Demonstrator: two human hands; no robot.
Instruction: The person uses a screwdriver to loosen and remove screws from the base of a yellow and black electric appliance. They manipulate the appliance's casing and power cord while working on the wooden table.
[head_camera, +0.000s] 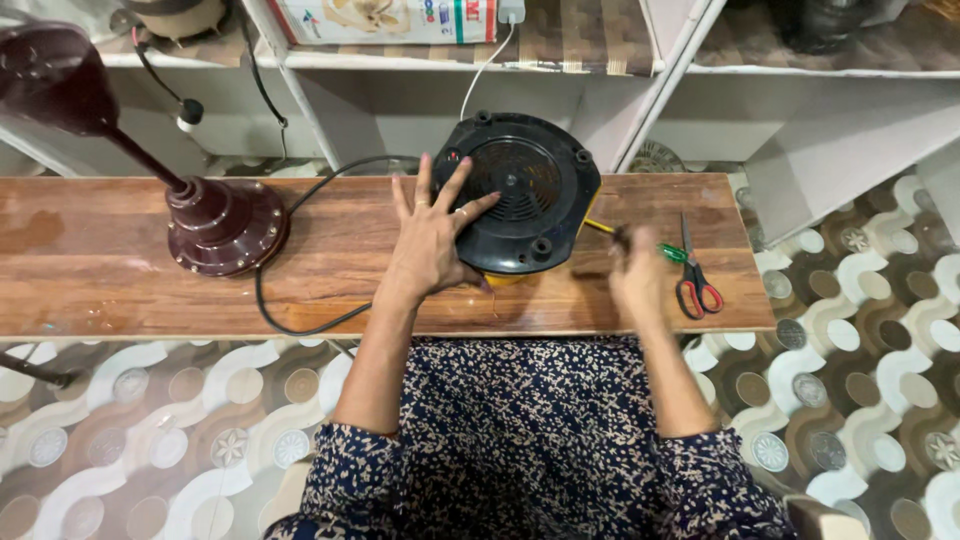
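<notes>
A black round-cornered appliance (525, 195) lies upside down on a low wooden board (120, 285), its vented underside up and a yellow body showing beneath. My left hand (432, 235) rests flat on its left side, fingers spread. My right hand (638, 275) is blurred just right of the appliance, fingers closed around a screwdriver (660, 248) with a green and yellow handle whose tip points toward the appliance.
Red-handled scissors (693, 272) lie at the board's right end. A maroon lamp-like stand (215, 225) sits on the left, a black cord (290, 270) looping past it. White shelves (600, 65) with a box stand behind. Patterned floor tiles surround the board.
</notes>
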